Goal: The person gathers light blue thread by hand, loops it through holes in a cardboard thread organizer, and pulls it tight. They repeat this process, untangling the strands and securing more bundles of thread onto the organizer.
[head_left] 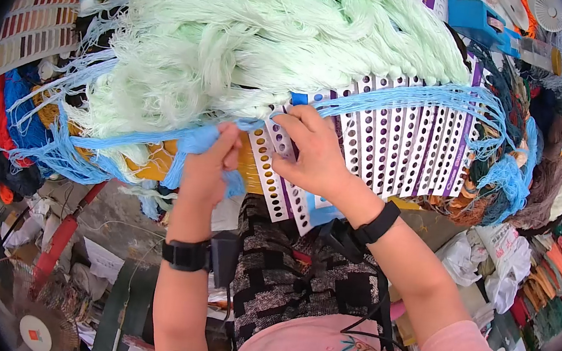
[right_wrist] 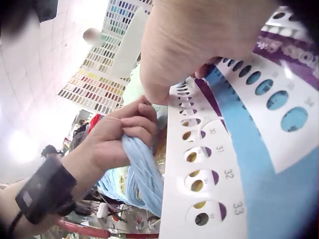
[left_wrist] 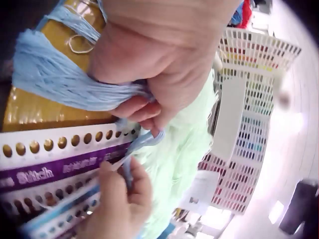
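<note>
Blue thread (head_left: 149, 137) runs side to side across the tabletop (head_left: 248, 171), nearer its near edge than its far one. Left hand (head_left: 206, 166) clamped on it: fingers curled round the bundle, a thick tail of strands hanging below the fist toward the near edge. In the left wrist view the bundle passes into the curled fingers and comes out as a narrow twist toward the right hand (head_left: 315, 152). Right hand just beside the left, thumb and forefinger together on the narrow twist, at the upper end of the punched cards (head_left: 370, 134).

Cards fanned from mid-tabletop toward the right edge, white with purple bands and rows of holes; lower ends of the nearest ones hang past the near edge. One card at the right hand carries a light blue strip. Beyond the right hand, blue strands lie over the upper part of the fan and drop in a loose tangle at the right edge. Left end of the thread spreads in loose strands toward the left edge.

Pale green thread (head_left: 256, 32) heaped behind both hands, over the middle and far part. Blue tape dispenser (head_left: 472, 20) near the far right corner.
</note>
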Demonstrator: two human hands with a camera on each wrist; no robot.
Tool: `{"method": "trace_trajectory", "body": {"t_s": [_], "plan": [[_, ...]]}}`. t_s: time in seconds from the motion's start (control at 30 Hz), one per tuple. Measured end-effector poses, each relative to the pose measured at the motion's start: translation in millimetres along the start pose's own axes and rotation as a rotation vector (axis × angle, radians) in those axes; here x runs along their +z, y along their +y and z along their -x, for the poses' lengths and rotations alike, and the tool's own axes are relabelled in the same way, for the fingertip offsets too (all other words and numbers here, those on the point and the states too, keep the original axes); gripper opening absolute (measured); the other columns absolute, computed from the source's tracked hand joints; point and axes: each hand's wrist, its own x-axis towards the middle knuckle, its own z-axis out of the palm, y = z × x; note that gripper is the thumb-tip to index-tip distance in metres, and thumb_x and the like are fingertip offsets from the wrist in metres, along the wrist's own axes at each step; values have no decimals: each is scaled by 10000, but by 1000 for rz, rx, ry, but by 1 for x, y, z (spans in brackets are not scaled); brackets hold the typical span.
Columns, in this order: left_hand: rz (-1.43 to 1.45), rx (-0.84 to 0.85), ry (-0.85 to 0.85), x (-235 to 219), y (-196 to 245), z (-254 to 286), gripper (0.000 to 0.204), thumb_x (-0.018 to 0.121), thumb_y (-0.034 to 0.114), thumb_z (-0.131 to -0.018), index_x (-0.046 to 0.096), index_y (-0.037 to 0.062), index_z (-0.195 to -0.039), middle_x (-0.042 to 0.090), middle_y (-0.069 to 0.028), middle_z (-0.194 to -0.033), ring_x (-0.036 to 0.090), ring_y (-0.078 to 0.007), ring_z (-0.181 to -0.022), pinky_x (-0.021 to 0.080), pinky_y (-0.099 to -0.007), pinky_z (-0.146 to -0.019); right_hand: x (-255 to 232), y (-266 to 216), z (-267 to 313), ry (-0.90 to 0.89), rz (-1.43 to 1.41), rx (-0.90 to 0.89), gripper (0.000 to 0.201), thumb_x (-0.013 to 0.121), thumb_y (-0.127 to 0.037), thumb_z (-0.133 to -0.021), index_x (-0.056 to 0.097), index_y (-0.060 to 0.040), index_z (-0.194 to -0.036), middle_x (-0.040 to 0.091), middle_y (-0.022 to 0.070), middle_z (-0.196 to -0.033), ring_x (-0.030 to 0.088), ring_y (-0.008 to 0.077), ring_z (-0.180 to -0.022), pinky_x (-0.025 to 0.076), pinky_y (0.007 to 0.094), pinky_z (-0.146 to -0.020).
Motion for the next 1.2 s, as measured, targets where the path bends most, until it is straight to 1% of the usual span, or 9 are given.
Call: {"method": "trace_trajectory", "body": {"t_s": [0.23,0.43,0.63,0.73,0.83,0.93,1.03,1.1,1.2], "plan": [[29,-117,114,8,6,4,170,570,131,-770,540,-8,-864,536,-36,-654,364,-54,-425,246,-192,-372,3,-3,2,-12,22,12,478,635,-139,-552,484,-49,-996,448,110,-968,451,261,-872,335,337,-714],[-13,41,94,4,-14,-4,137,559,105,-771,553,-21,-823,538,-17,-658,340,-35,-417,239,-176,-382,4,0,2,5,14,-23,476,641,-140,-554,482,-49,-994,445,112,-976,455,266,-858,334,340,-714],[538,-116,-248,1,2,25,244,503,70,-791,488,-11,-1021,538,-23,-657,335,-22,-404,241,-162,-381,5,4,1,64,-38,-32,340,570,-88,-644,479,-64,-971,466,99,-906,486,276,-762,343,366,-686],[243,-74,-357,8,14,22,246,475,89,-803,467,15,-1037,538,-30,-651,350,-20,-388,275,-170,-382,8,11,1,96,-137,-31,293,546,-44,-660,486,-72,-945,485,92,-846,505,268,-736,377,356,-641],[-458,-99,-369,25,4,1,182,477,121,-803,493,19,-952,537,-28,-643,390,-46,-380,312,-186,-384,3,4,-4,106,-474,170,274,552,-38,-653,492,-73,-918,488,85,-793,515,257,-738,405,347,-594],[-794,120,-135,20,1,0,157,484,149,-799,499,24,-892,528,-26,-625,449,-73,-428,337,-199,-387,12,5,-8,179,-173,79,282,577,-57,-636,497,-70,-906,472,92,-798,515,255,-744,423,341,-560],[-275,-94,183,-8,27,25,138,537,204,-789,515,80,-845,508,-2,-614,471,-78,-490,310,-178,-367,11,-9,-13,92,3,173,365,639,-107,-594,507,-88,-934,447,93,-856,514,265,-682,433,348,-584],[-78,-227,231,-59,48,43,127,530,228,-798,498,106,-781,472,18,-584,406,-49,-428,276,-166,-351,13,-13,-14,41,10,253,400,650,-141,-585,497,-101,-952,430,87,-882,512,267,-699,427,365,-580],[189,-153,141,-141,94,73,184,468,224,-838,435,113,-695,395,41,-530,292,-8,-360,217,-151,-325,12,-16,-15,37,37,288,394,654,-148,-582,500,-103,-943,436,84,-867,492,252,-751,400,362,-628]]}}
